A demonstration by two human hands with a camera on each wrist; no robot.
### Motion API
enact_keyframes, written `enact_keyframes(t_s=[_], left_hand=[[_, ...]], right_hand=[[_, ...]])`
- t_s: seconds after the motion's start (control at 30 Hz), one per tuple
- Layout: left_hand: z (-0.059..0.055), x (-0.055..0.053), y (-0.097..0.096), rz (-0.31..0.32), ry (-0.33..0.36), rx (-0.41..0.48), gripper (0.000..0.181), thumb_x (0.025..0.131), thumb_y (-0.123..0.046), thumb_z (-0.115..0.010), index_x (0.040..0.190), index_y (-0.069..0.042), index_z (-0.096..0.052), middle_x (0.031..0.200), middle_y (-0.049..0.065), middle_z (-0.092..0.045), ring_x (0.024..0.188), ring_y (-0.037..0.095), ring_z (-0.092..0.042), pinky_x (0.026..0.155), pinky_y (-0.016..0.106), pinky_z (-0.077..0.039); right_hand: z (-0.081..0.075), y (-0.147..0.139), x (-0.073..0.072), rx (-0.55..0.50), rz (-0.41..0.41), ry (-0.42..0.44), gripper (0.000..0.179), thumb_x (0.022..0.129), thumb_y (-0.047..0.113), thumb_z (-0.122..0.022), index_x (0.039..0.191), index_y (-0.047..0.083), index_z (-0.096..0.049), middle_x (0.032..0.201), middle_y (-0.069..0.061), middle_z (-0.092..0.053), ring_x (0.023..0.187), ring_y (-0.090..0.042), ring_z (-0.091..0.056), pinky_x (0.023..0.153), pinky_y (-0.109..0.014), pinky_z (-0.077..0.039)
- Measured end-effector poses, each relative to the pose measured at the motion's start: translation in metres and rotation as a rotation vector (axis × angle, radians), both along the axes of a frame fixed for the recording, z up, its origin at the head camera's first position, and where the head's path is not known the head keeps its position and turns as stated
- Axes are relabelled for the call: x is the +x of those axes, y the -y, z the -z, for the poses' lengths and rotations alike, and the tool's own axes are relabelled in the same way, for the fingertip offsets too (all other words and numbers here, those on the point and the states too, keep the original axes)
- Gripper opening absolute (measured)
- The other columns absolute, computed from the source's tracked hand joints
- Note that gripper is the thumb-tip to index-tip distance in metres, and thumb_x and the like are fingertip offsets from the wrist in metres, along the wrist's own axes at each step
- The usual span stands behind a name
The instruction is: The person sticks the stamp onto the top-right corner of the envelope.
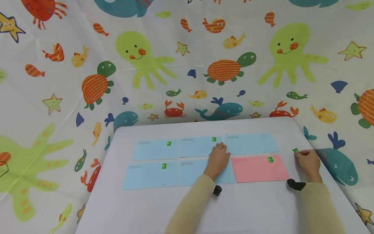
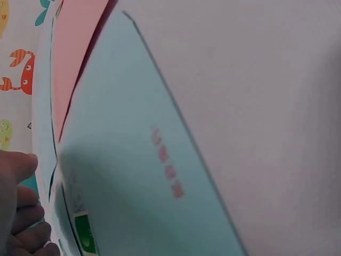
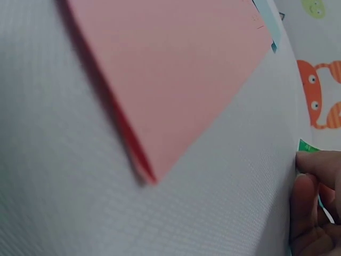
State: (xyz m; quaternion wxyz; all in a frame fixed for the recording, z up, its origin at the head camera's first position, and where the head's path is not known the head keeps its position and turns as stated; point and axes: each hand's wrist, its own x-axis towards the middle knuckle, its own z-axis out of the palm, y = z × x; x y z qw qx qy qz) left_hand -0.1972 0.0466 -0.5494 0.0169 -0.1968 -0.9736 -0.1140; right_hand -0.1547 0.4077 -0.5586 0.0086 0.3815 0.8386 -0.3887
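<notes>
My right hand [image 1: 309, 162] pinches a small green stamp [image 1: 296, 150] between thumb and forefinger, past the right end of the envelopes. In the right wrist view, a green corner of that stamp [image 3: 306, 145] pokes out beyond the fingertips. My left hand [image 1: 218, 160] lies across the middle of the rows, fingertips by the right edge of the upper middle blue envelope [image 1: 195, 149]. Its fingers are loosely bent with nothing visible between them. Below them lies the lower middle blue envelope [image 2: 117, 122], whose green stamp [image 2: 85, 233] shows in the left wrist view.
At upper right lies a blue envelope [image 1: 251, 144] bearing no green stamp. Stamps sit on the pink envelope [image 1: 254, 170], upper left blue envelope [image 1: 155, 151] and lower left blue envelope [image 1: 149, 177]. A white table [image 1: 163, 211] carries everything; a sea-animal curtain [image 1: 187, 70] hangs behind.
</notes>
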Motion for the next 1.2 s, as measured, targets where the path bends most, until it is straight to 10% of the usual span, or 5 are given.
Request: enact_keyframes(t_s=[0.4, 1.2], left_hand=[[0.005, -0.006, -0.017, 0.049, -0.09, -0.098, 0.032, 0.103, -0.027, -0.057, 0.127, -0.009, -0.069, 0.136, 0.001, -0.066, 0.132, 0.014, -0.059, 0.109, 0.031, -0.048], [0.002, -0.007, -0.027, -0.011, 0.035, -0.152, 0.029, 0.102, -0.027, -0.059, 0.12, -0.01, -0.073, 0.134, -0.001, -0.067, 0.128, 0.01, -0.06, 0.108, 0.026, -0.048]], right_hand=[[0.002, -0.002, 0.0, -0.02, 0.014, 0.015, 0.046, 0.103, 0.024, -0.052, 0.131, -0.011, -0.042, 0.119, -0.031, -0.047, 0.11, -0.045, -0.046, 0.084, -0.048, -0.046], [0.003, 0.0, 0.004, -0.019, 0.065, -0.06, 0.054, 0.101, 0.024, -0.043, 0.147, -0.003, -0.039, 0.124, -0.026, -0.052, 0.104, -0.034, -0.051, 0.065, -0.025, -0.039]])
